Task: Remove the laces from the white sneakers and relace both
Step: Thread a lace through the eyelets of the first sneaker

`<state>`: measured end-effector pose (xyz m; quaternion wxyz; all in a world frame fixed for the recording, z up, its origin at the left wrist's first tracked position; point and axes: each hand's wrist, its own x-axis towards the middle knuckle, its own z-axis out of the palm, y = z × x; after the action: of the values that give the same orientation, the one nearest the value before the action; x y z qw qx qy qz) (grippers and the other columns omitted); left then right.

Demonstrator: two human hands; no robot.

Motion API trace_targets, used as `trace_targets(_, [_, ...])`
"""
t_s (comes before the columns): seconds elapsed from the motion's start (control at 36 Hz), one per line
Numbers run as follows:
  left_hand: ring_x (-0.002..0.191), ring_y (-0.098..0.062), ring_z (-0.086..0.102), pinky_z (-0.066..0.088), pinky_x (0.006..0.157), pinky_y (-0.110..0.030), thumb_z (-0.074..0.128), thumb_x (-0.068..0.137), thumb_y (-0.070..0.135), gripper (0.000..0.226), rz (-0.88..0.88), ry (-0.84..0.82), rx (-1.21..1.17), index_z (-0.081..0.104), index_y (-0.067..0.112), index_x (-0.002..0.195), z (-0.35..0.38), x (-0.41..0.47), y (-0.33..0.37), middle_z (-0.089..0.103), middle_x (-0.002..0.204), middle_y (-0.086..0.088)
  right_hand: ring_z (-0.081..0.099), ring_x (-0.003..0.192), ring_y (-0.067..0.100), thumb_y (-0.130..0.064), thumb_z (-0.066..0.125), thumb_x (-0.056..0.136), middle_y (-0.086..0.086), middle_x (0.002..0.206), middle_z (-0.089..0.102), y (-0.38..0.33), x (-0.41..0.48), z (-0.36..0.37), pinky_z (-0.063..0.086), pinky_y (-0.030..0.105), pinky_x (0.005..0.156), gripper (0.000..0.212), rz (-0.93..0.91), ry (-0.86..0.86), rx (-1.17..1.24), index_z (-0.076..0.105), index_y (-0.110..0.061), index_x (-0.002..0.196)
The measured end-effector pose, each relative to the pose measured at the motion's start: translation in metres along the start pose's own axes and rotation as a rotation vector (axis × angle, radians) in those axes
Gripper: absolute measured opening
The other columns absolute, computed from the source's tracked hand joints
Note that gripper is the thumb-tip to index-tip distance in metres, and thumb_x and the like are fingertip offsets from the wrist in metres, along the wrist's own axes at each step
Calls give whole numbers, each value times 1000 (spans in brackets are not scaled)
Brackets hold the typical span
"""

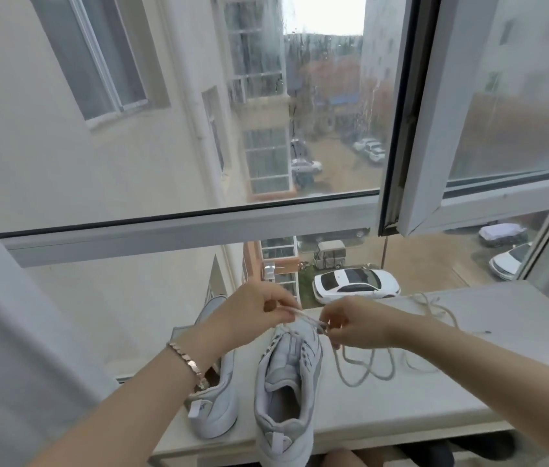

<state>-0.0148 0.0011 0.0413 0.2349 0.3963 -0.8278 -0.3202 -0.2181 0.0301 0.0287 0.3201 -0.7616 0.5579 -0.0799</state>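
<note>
Two white sneakers stand on a white windowsill (pixel 401 409), toes toward the window. The right sneaker (pixel 286 392) is in the middle, its heel at the sill's front edge. The left sneaker (pixel 214 406) is partly hidden behind my left forearm. Above the right sneaker's toe end, my left hand (pixel 256 315) pinches a short stretch of white lace (pixel 307 317). My right hand (pixel 350 323) pinches the same lace near its tip. The lace runs on in loose loops (pixel 367 365) over the sill to the right.
A second loose lace (pixel 435 306) lies at the sill's far right. Window glass stands right behind the sill, and an opened sash (pixel 468 203) juts inward at upper right. A grey curtain (pixel 13 332) hangs on the left. Dark shapes show below the sill's front edge.
</note>
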Motion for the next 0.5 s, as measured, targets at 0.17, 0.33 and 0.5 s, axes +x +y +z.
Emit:
trace_targets(0.17, [62, -3, 50, 38, 60, -18, 65, 71, 62, 43, -57, -132, 339, 68, 19, 66, -2, -17, -35, 58, 59, 9, 59, 60, -10, -21, 45, 87, -12, 74, 72, 28, -13, 11, 43, 15, 64, 23, 199, -268, -120, 66, -28, 86])
trace_targets(0.33, [55, -24, 50, 32, 70, -14, 8, 73, 86, 99, -20, -52, 367, 58, 2, 55, 13, -22, -43, 51, 50, -5, 55, 66, 13, -25, 47, 89, 7, 84, 71, 29, 23, 29, 41, 23, 59, 29, 257, 143, -5, 68, -4, 89])
trace_targets(0.5, [103, -11, 52, 37, 88, -24, 56, 90, 38, 21, -218, 52, 330, 68, 23, 96, 31, -17, -52, 55, 101, 9, 49, 71, 18, -48, 55, 84, -1, 69, 47, 4, 60, 61, 34, 23, 52, 40, 382, 15, -7, 45, -12, 69])
